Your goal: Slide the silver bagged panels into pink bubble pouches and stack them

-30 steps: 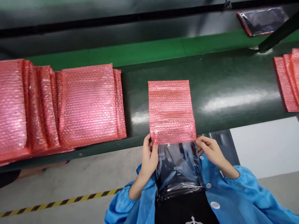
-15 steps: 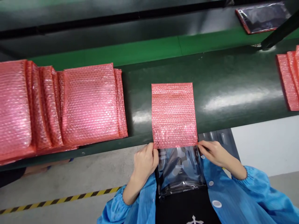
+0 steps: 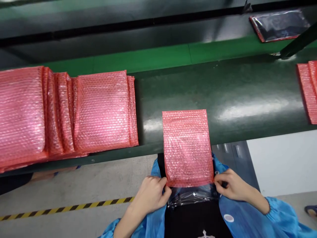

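Observation:
A pink bubble-wrap pouch [image 3: 187,147] lies half on the dark green belt [image 3: 235,92] and half over its near edge. My left hand [image 3: 151,195] pinches its lower left corner. My right hand [image 3: 231,186] pinches the lower right corner. A shiny dark plastic-wrapped item [image 3: 192,195] sticks out a little from the pouch's open near end, between my hands, against my blue coat.
A stack of pink bubble pouches [image 3: 61,114] lies on the belt at left. More pink pouches [image 3: 308,89] sit at the right edge. A dark bagged item [image 3: 278,20] rests at the far right. Below are grey floor and a yellow-black stripe [image 3: 64,208].
The pouch has been pulled toward me over the dark bagged item, which now shows far less. Both hands moved down and nearer to my body.

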Action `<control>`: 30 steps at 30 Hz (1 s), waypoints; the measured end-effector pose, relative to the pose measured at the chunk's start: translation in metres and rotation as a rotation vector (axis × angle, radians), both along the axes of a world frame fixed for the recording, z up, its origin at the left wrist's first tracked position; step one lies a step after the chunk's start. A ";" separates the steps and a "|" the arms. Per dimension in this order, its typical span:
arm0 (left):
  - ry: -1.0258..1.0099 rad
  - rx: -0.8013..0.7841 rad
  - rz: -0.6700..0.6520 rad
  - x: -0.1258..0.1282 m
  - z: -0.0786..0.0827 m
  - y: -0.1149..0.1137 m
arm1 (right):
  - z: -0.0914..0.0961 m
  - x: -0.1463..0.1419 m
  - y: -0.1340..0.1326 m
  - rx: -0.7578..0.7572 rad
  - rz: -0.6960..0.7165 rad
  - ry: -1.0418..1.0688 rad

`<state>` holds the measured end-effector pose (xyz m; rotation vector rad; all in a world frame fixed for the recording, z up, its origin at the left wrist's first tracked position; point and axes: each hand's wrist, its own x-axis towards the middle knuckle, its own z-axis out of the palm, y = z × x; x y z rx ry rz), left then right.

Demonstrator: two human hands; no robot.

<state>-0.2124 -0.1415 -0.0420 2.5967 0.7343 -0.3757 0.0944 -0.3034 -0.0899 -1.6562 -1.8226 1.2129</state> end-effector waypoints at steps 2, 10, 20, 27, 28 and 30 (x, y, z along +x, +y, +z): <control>0.133 -0.114 0.012 -0.002 0.005 -0.006 | 0.002 -0.005 -0.007 -0.083 0.027 -0.025; -0.140 -0.493 0.147 0.011 0.037 0.048 | 0.025 0.029 0.048 -0.026 0.014 0.163; -0.901 -0.522 0.864 0.080 0.161 0.175 | 0.200 0.085 0.235 0.486 -0.333 0.265; -0.839 -0.730 0.771 0.091 0.182 0.182 | 0.197 0.085 0.260 0.535 -0.398 0.497; -0.848 -0.747 0.760 0.091 0.184 0.182 | 0.195 0.086 0.261 0.552 -0.400 0.530; -0.889 -0.746 0.757 0.093 0.185 0.183 | 0.191 0.087 0.264 0.607 -0.402 0.594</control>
